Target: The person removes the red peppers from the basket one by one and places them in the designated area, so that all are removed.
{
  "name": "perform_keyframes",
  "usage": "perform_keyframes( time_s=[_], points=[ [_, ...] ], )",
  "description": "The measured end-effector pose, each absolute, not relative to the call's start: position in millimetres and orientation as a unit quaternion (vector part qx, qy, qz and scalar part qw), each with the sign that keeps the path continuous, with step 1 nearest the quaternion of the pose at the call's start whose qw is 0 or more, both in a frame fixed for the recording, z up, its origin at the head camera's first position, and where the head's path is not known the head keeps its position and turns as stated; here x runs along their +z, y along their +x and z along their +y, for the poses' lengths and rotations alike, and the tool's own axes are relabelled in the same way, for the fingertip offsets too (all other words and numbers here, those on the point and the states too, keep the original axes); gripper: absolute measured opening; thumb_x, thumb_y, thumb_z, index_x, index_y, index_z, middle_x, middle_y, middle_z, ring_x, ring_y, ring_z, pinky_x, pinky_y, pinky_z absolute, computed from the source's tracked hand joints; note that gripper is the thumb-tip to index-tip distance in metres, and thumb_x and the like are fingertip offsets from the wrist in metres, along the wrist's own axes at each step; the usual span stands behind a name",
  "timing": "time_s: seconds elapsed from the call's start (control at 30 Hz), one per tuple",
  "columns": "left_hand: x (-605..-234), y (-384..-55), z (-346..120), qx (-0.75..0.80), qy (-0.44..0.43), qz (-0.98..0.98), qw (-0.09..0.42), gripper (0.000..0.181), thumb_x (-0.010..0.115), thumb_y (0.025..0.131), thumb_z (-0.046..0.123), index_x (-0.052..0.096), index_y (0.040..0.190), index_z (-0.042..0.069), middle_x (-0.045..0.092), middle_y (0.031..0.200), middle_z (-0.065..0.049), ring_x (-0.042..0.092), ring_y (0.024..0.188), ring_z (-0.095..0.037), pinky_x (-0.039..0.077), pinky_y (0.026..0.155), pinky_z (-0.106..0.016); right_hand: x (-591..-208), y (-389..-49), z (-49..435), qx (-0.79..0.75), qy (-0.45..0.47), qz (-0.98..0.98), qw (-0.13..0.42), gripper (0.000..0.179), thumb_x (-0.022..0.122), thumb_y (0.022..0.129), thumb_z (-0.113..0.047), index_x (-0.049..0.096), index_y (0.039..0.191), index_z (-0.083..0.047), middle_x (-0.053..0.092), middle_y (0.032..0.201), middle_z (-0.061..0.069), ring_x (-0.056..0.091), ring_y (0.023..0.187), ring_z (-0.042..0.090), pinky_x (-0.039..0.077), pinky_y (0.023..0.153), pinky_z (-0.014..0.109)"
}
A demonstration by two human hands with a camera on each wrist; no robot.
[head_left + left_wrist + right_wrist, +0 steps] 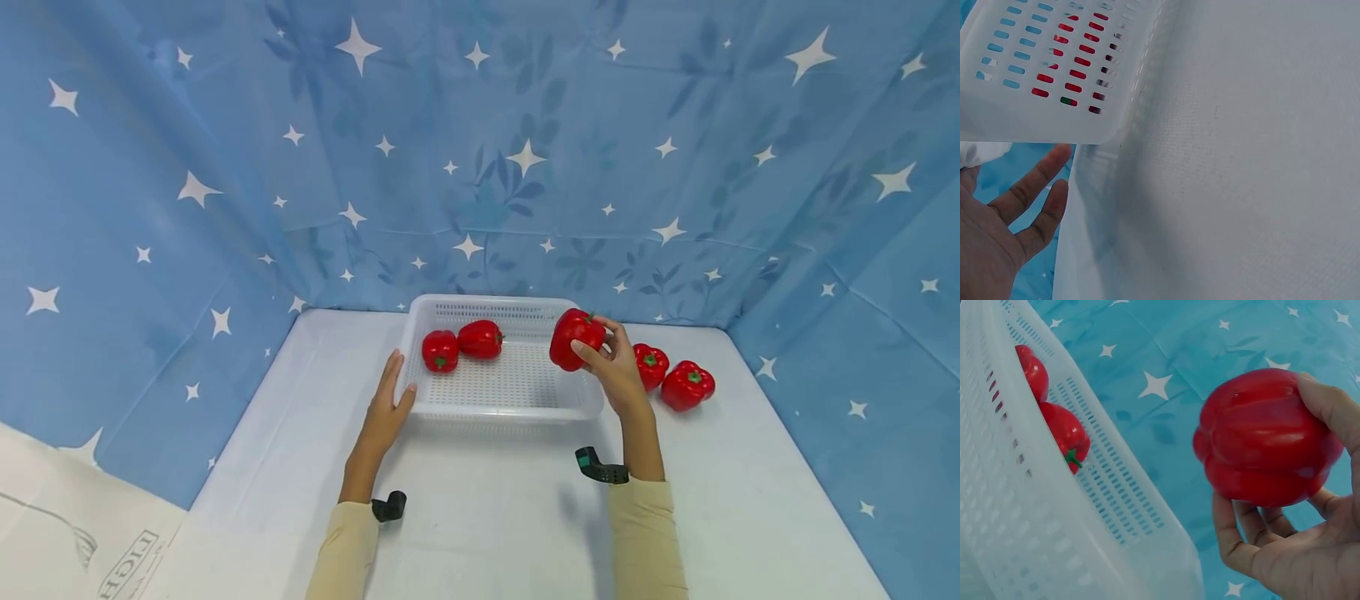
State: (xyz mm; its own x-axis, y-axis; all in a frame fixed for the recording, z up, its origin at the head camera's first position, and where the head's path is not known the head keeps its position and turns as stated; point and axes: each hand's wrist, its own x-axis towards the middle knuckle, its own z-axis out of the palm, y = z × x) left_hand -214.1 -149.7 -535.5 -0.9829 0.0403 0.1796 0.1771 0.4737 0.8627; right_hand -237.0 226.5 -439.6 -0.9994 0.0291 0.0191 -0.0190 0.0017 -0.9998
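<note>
My right hand (618, 371) grips a red bell pepper (576, 340) over the right end of a white perforated plastic basket (510, 412). In the right wrist view, thumb and fingers curl round that pepper (1266, 437), which is held apart from the basket wall (1147, 562). At the basket's left end, my left hand (386, 412) rests with its fingers fairly straight; the left wrist view shows this hand (1004, 231) spread at the basket's corner (1041, 125). Inside, toward the left, lie two red bell peppers, one with its green stem facing me (440, 352) and one on its side (480, 339).
Two more red bell peppers, one nearer the basket (649, 367) and one farther right (687, 386), sit on the white table (480, 517). A blue star-patterned curtain (480, 167) hangs behind and at both sides. Dark bands, left (390, 506) and right (600, 468), are on the wrists.
</note>
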Motion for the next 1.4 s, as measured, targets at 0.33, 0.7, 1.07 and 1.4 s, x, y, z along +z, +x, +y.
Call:
perform_keyframes(
  time_s=[0.33, 0.7, 1.07, 1.4],
  points=[
    [-536, -214, -149, -0.512, -0.062, -0.854, 0.068, 0.064, 0.046, 0.101, 0.041, 0.017, 0.157, 0.028, 0.007, 0.164, 0.015, 0.009, 0.153, -0.021, 0.02, 0.12, -0.052, -446, -219, 244, 0.735, -0.051, -0.665, 0.122, 0.069, 0.072, 0.088, -0.014, 0.033, 0.144, -0.023, 0.042, 0.137, -0.002, 0.044, 0.127, 0.015, 0.055, 0.083, 0.016],
    [-537, -213, -149, -0.508, -0.059, -0.856, 0.07, 0.064, 0.046, 0.102, 0.041, 0.017, 0.157, 0.029, 0.007, 0.164, 0.015, 0.009, 0.153, -0.02, 0.021, 0.12, -0.051, -465, -200, 267, 0.714, -0.15, -0.649, 0.218, 0.081, 0.08, 0.081, -0.022, 0.032, 0.146, -0.028, 0.034, 0.152, -0.001, 0.033, 0.141, 0.018, 0.048, 0.101, 0.029],
    [-536, -213, -149, -0.506, -0.062, -0.857, 0.076, 0.064, 0.046, 0.102, 0.041, 0.018, 0.157, 0.027, 0.008, 0.164, 0.013, 0.01, 0.153, -0.022, 0.022, 0.119, -0.052, -498, -186, 276, 0.688, -0.199, -0.658, 0.235, 0.084, 0.08, 0.08, -0.025, 0.03, 0.148, -0.022, 0.033, 0.153, 0.0, 0.033, 0.142, 0.023, 0.043, 0.107, 0.042],
    [-536, -213, -149, -0.505, -0.061, -0.858, 0.076, 0.064, 0.045, 0.101, 0.043, 0.017, 0.157, 0.028, 0.008, 0.164, 0.014, 0.01, 0.153, -0.021, 0.021, 0.12, -0.051, -526, -183, 283, 0.647, -0.227, -0.689, 0.237, 0.079, 0.08, 0.081, -0.029, 0.034, 0.145, -0.026, 0.036, 0.15, 0.005, 0.035, 0.137, 0.023, 0.041, 0.11, 0.048]
  ],
)
